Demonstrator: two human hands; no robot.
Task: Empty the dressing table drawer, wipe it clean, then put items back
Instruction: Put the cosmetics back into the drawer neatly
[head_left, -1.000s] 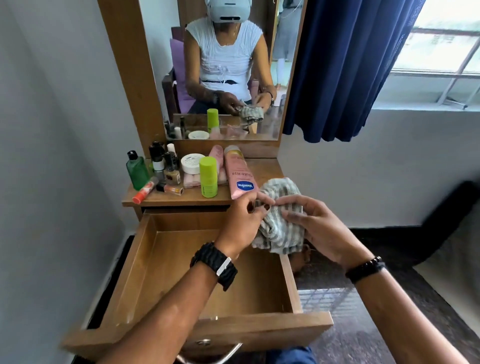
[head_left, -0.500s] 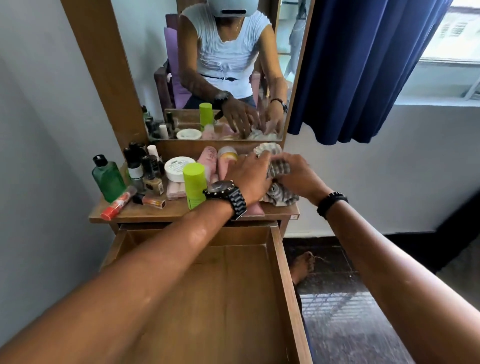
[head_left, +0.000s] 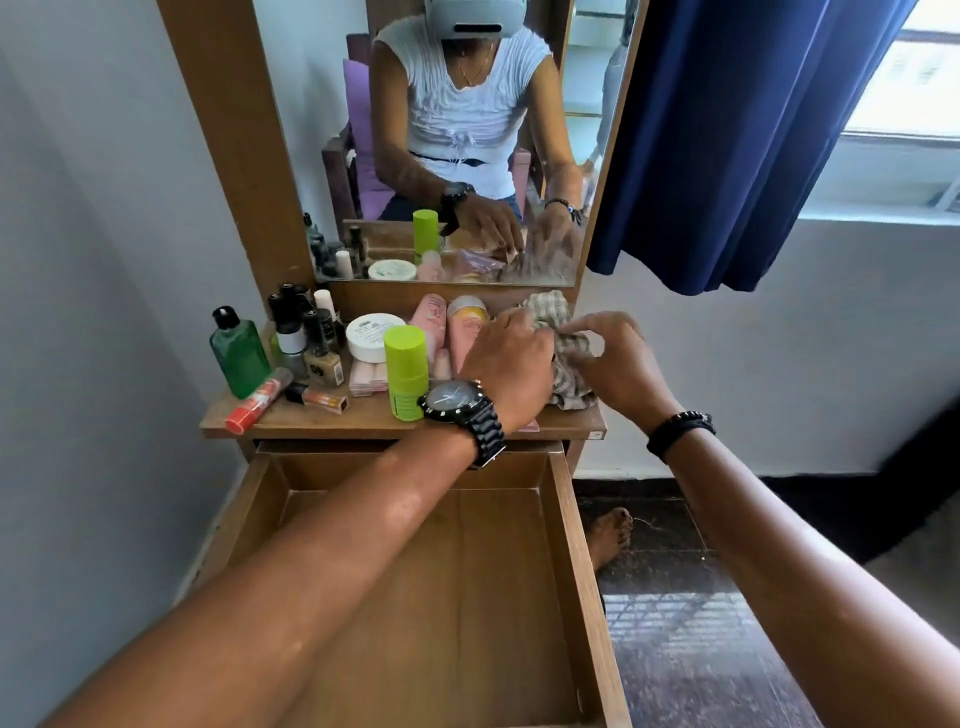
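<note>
The wooden drawer (head_left: 571, 545) stands pulled out below the dressing table top (head_left: 322, 418), and nothing shows inside it. A grey checked cloth (head_left: 569, 364) lies bunched at the right end of the top. My left hand (head_left: 511, 371) and my right hand (head_left: 621, 364) both grip it, fingers curled into the fabric. To the left of my hands on the top are a pink lotion bottle (head_left: 467, 327), a pink tube (head_left: 430, 317), a lime green bottle (head_left: 406, 371), a white jar (head_left: 370, 335), a green bottle (head_left: 239, 351), dark nail polish bottles (head_left: 306, 332) and a red tube (head_left: 257, 401).
A mirror (head_left: 447, 140) rises behind the top. A blue curtain (head_left: 727, 145) hangs at the right beside a window (head_left: 904, 88). My bare foot (head_left: 610, 535) rests on the dark floor right of the drawer. A grey wall (head_left: 93, 312) is close on the left.
Both hands carried the cloth up from over the drawer onto the right end of the table top. My view has leaned in closer to the table.
</note>
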